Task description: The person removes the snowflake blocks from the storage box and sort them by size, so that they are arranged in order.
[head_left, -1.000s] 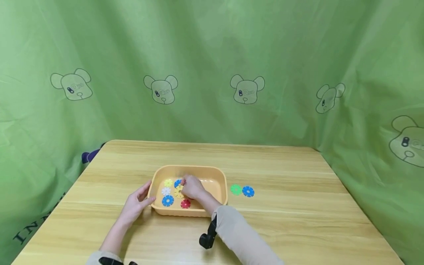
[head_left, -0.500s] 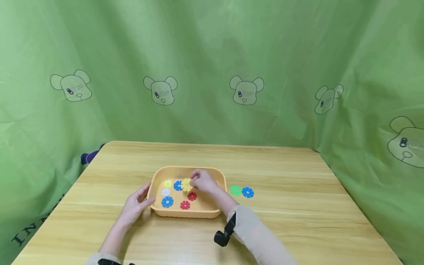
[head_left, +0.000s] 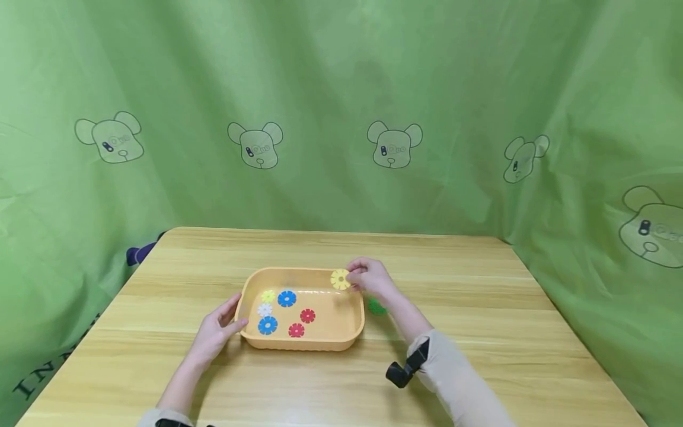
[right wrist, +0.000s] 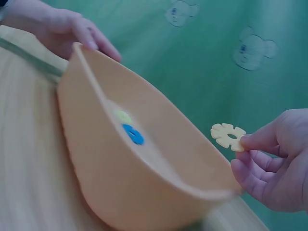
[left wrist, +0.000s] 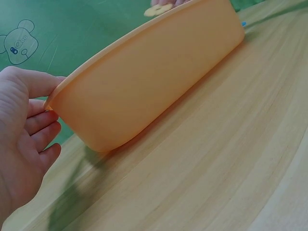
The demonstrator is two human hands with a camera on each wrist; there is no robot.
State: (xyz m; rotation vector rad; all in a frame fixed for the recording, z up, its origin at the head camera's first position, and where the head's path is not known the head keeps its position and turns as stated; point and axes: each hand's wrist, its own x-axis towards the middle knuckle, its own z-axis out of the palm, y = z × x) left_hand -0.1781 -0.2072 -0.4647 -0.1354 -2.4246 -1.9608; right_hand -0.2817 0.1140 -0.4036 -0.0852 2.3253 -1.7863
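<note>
Leftmost on my head feed, the left hand [head_left: 215, 332] is partly closed, gripping the left end of the orange tray [head_left: 304, 345] between thumb and fingers. The tray sits left of centre on the worktop [head_left: 507, 320], clear of its far edge. Inside, I make out a white disc [head_left: 261, 311], a near blue disc [head_left: 264, 326] and a pale yellow disc [head_left: 265, 296] toward the left end, then a far blue disc [head_left: 283, 299], a near red disc [head_left: 293, 331] and a far red disc [head_left: 304, 316]. Above the tray's far-right corner, the right hand [head_left: 373, 279] pinches a yellow disc [head_left: 335, 279] by its edge, thumb against fingertips. Beyond the tray's right edge, I see a green disc [head_left: 375, 306], partly hidden by the wrist.
</note>
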